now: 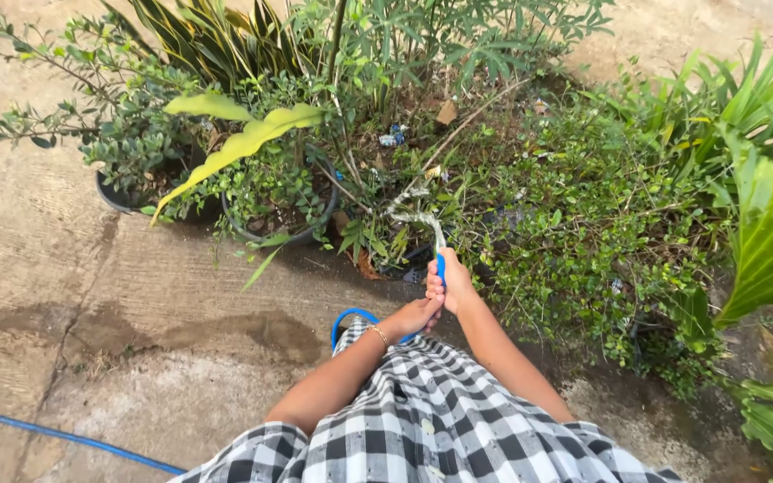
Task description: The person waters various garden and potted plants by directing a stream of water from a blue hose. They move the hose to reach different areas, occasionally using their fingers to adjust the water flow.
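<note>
My right hand (454, 279) is closed around the end of a blue hose (440, 265), and a stream of water (418, 213) sprays from it up and left into the potted plants. My left hand (416, 315) sits just below and left, gripping the same hose where it loops down (349, 317) beside my black-and-white checked clothing (431, 420). A thin bracelet (379, 334) circles my left wrist. The spray lands among small green shrubs in a dark pot (404, 261).
Black pots (118, 199) with leafy plants stand at the upper left; a long yellow-green leaf (243, 143) hangs over them. Dense low greenery (583, 215) fills the right, with broad palm-like leaves (767, 233). More blue hose (64, 438) lies across the wet concrete ground (91, 331).
</note>
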